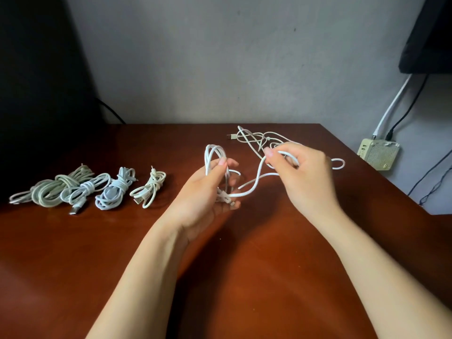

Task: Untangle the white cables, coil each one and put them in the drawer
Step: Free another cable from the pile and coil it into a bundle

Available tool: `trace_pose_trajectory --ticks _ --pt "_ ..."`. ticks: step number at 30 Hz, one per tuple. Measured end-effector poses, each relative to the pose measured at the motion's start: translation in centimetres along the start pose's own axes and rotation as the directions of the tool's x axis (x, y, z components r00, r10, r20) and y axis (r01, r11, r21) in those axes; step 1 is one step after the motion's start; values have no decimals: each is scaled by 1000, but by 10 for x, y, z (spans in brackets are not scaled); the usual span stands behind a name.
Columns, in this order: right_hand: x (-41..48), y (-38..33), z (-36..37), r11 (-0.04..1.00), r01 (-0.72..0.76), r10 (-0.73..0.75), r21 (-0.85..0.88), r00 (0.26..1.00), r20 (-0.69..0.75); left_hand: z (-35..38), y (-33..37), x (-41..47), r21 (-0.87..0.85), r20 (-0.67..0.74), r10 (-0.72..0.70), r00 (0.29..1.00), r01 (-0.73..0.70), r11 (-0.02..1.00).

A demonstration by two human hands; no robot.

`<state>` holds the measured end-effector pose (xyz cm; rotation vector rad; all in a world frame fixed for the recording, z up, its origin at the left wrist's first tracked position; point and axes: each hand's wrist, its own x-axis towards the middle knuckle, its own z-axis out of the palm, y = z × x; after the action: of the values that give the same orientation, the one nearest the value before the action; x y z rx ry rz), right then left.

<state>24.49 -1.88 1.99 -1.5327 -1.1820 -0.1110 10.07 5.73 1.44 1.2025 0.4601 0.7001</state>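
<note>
Nearest the viewer is bare wood of the table (244, 277), with both forearms reaching forward over it.

Above the middle of the table, the left hand (208, 192) has its thumb and fingers curled round several upright loops of a white cable (215, 155). The loops stand above the fist, and a connector end hangs by the lower fingers. From that hand the cable runs free in a slack wave to the right hand (303, 177), which pinches it between thumb and fingertips – so both hands are closed on the one cable.

It looks light, limp and smooth-skinned. It will likely bend wherever it is led, spring open if the loops are let go, and slide through a loose pinch. A sound hold is probably round the whole bunch of loops with the left, while the right feeds the run a little way ahead of the coil, not by the plug.

To the left, level with the hands, four coiled bundles (115, 187) lie side by side on the wood, each wrapped round its own waist.

Beyond the right hand lies the tangle (256, 139), thin white strands crossing one another, with a USB plug (230, 137) poking out on its left. Whether the held cable runs into it I cannot tell.

No drawer is in view – only the grey wall (220, 57) behind.
</note>
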Motion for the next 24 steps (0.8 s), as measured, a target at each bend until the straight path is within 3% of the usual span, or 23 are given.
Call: trace_pose_trajectory --ticks 4,15,20,24 --pt "-1 0 3 1000 -10 10 11 999 -31 3 1 -4 14 77 -9 997 8 1000" --pt "-5 -9 5 986 -61 36 153 986 163 6 -2 -6 75 138 32 990 -43 996" --pt "-6 -9 7 978 -72 29 198 977 213 4 -5 -7 47 226 -112 968 104 993" --pt "-8 -10 8 971 -121 70 205 968 241 6 -4 -9 66 263 -130 956 116 991"
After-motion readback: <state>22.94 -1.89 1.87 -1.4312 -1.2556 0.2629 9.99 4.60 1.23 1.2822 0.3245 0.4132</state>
